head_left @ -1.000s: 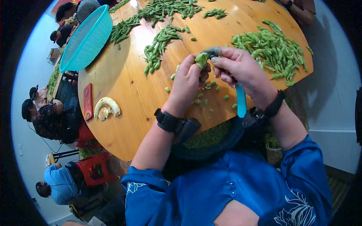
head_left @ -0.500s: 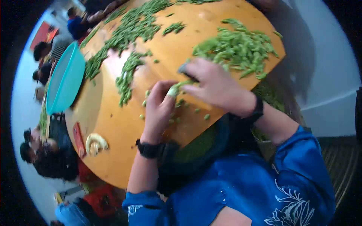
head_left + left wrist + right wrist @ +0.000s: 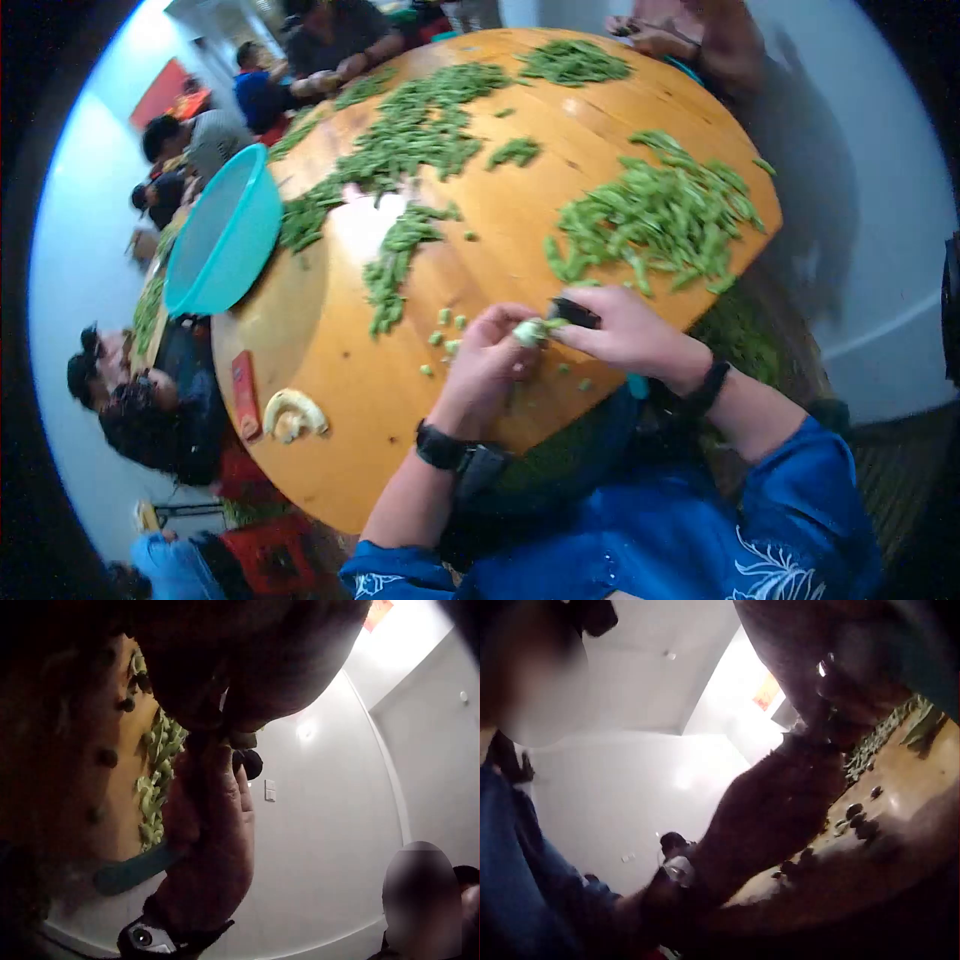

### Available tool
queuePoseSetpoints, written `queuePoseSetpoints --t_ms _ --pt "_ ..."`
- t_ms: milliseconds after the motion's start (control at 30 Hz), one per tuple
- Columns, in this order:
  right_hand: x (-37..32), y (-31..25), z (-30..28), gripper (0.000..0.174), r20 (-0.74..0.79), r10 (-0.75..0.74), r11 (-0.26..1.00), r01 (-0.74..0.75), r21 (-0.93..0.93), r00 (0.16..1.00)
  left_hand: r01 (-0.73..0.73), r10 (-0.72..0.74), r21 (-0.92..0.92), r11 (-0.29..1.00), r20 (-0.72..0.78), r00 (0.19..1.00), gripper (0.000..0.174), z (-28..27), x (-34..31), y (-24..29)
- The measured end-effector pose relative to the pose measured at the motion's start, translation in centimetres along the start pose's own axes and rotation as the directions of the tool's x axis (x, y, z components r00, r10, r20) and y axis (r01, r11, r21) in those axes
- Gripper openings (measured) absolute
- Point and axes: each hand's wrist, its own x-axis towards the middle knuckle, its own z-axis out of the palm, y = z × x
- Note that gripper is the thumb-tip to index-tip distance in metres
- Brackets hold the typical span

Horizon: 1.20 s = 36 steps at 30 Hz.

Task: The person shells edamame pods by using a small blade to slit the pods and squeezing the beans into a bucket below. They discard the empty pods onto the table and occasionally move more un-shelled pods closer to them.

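Observation:
In the head view my left hand (image 3: 487, 355) pinches a green soybean pod (image 3: 530, 332) between thumb and fingers. My right hand (image 3: 630, 335) meets the pod's other end with its thumb and index finger. A dark covering (image 3: 578, 312) sits at the right index finger. From under the right palm sticks a turquoise handle (image 3: 637, 385), seen larger as a teal handle (image 3: 135, 870) in the left wrist view; the rest of that tool is hidden in the hand. Several loose shelled beans (image 3: 445, 317) lie on the table beside the left hand.
The wooden table (image 3: 330, 340) carries a large pod heap (image 3: 660, 215) at right and more pods (image 3: 420, 125) farther back. A turquoise basket (image 3: 225, 235), red phone-like object (image 3: 245, 395) and banana peel (image 3: 295, 415) are at left. A dark tub (image 3: 560, 450) stands below the edge. Other people sit around.
The right hand moved away toward the pod heap and came back to the left hand, where a pod is now pinched. The head view has swung, shifting the table.

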Motion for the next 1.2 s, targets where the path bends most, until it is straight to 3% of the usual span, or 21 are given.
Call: queuePoseSetpoints --t_ms 100,167,233,300,367,400,433,500,533,567,633,667,700,767,800,867,1000,1067,1133,1167,1200 --pt "0.4 0.1 -0.3 0.025 0.072 0.029 0.995 -0.022 -0.100 0.997 0.129 -0.118 -0.144 0.981 0.084 0.990 0.016 -1.1 0.1 -0.3" --pt "0.6 0.1 -0.4 0.024 0.098 0.025 0.999 -0.023 -0.022 0.995 0.134 -0.133 -0.146 0.980 0.019 0.991 0.016 -0.7 0.2 -0.6" --pt "0.9 0.9 -0.5 0.022 0.180 0.112 0.991 -0.124 0.058 0.977 0.160 -0.134 -0.259 0.952 0.115 0.984 0.014 -1.4 0.5 -1.2" --pt "0.8 0.7 -0.1 0.020 0.141 0.160 0.964 -0.185 0.189 0.977 0.143 -0.108 -0.272 0.952 0.142 0.984 0.012 -1.5 0.8 -0.9" --pt "1.0 -0.2 0.3 0.020 0.069 0.157 0.975 -0.166 0.148 0.985 0.030 -0.032 -0.091 0.995 -0.011 0.999 0.010 -0.6 0.3 -0.9" --pt "0.7 -0.6 0.5 0.019 -0.013 0.166 0.981 -0.164 0.103 0.986 -0.152 0.203 0.321 0.935 -0.130 0.971 0.010 -0.2 0.4 -1.3" --pt "0.6 -0.9 0.6 0.019 0.001 0.167 0.980 -0.167 0.106 0.986 -0.145 0.199 0.318 0.937 -0.144 0.969 0.010 0.2 0.2 -1.5" --pt "0.7 -1.4 0.7 0.019 -0.051 0.153 0.988 -0.151 0.039 0.987 -0.271 0.458 0.710 0.650 -0.083 0.885 0.012 0.9 -0.6 -1.2" --pt "0.8 -1.2 0.8 0.019 -0.068 0.076 0.996 -0.078 -0.032 0.995 -0.278 0.441 0.725 0.630 -0.040 0.897 0.012 0.7 -0.7 -1.0" --pt "0.8 -1.2 1.0 0.019 -0.026 0.062 0.998 -0.062 -0.025 0.998 -0.252 0.448 0.731 0.634 -0.083 0.890 0.012 0.5 -0.8 -1.0" --pt "1.0 -1.4 0.8 0.016 -0.046 0.171 0.985 -0.171 -0.015 0.984 -0.405 0.461 0.649 0.644 0.094 0.882 0.012 0.3 -0.7 -0.6" --pt "0.8 -2.0 0.6 0.014 -0.013 0.267 0.960 -0.264 0.094 0.964 -0.403 0.434 0.613 0.680 0.106 0.894 0.016 0.4 -0.9 -0.1" --pt "0.9 -2.7 0.4 0.012 0.028 0.355 0.915 -0.353 0.196 0.935 -0.385 0.446 0.623 0.681 0.065 0.893 0.016 0.1 -0.7 0.0" --pt "1.0 -2.6 0.4 0.011 0.063 0.336 0.881 -0.337 0.332 0.940 -0.348 0.301 0.461 0.816 0.175 0.937 0.019 -0.7 -0.1 0.0" --pt "1.1 -3.2 0.4 0.010 0.081 0.349 0.874 -0.355 0.332 0.934 -0.337 0.310 0.474 0.813 0.138 0.941 0.019 -0.9 -0.2 0.3" --pt "1.1 -3.4 0.4 0.010 0.103 0.369 0.871 -0.383 0.308 0.924 -0.247 0.202 0.296 0.923 0.175 0.964 0.020 -0.6 -0.4 0.6" --pt "1.1 -2.8 0.7 0.013 0.132 0.328 0.854 -0.353 0.382 0.935 -0.269 0.236 0.366 0.891 0.131 0.963 0.019 -1.2 0.6 -1.4" --pt "1.3 -2.9 0.5 0.016 0.163 0.331 0.841 -0.369 0.395 0.929 -0.368 0.359 0.459 0.809 0.109 0.927 0.020 -1.3 1.0 -1.9" --pt "1.4 -3.1 0.1 0.021 0.188 0.350 0.860 -0.394 0.325 0.918 -0.228 0.218 0.361 0.905 0.068 0.974 0.020 -1.0 0.7 -0.8" --pt "1.4 -3.6 0.1 0.020 0.162 0.349 0.877 -0.383 0.291 0.923 -0.293 0.315 0.498 0.816 0.042 0.948 0.021 -0.9 0.7 -0.6" --pt "1.3 -3.0 -0.2 0.017 0.126 0.299 0.914 -0.322 0.249 0.946 -0.222 0.233 0.463 0.858 0.035 0.972 0.022 -1.0 0.8 -0.7"
